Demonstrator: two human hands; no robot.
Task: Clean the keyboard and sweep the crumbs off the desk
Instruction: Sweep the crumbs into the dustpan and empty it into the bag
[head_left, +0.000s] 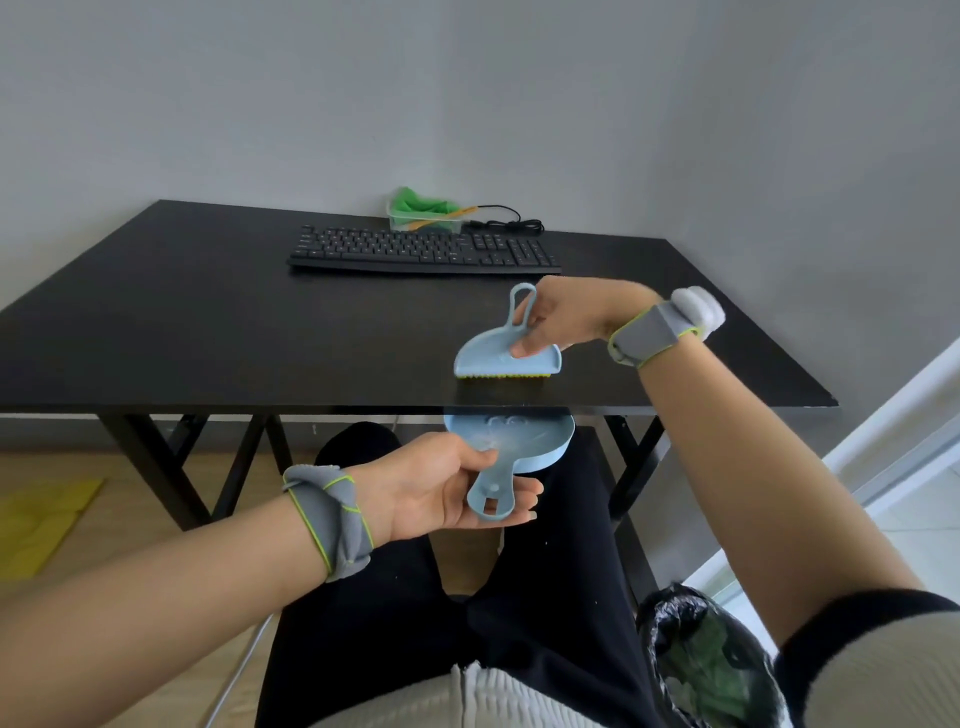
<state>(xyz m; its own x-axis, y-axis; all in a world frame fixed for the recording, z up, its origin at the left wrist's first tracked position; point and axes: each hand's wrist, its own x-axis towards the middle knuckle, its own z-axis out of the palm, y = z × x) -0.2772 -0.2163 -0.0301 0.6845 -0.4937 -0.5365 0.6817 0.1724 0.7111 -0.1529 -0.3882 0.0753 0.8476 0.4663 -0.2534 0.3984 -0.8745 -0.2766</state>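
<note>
A plain grey wall backs a black rectangular desk (208, 322) on dark trestle legs; pale wood flooring shows beneath it. A black full-size keyboard (423, 250) lies near the desk's far edge, its black cable (506, 221) coiled behind its right end; a clear plastic container holding green cloth (423, 210) stands just behind the keyboard. The right hand (566, 317) grips a light-blue plastic hand brush with yellow-green bristles (506, 358), fingers curled round the base of its looped handle and thumb pressed on the flat back; the bristles touch the desk top close to the near edge. The left hand (447, 483) holds a light-blue plastic dustpan (511, 447) by its slotted handle, thumb on top and fingers underneath; the pan sits just below the desk's near edge, directly under the brush. Both wrists carry grey bands with lime-green trim. Crumbs cannot be made out on the dark surface. A bin lined with a black plastic bag (706, 660) stands at the lower right, beside the person's knee.
</note>
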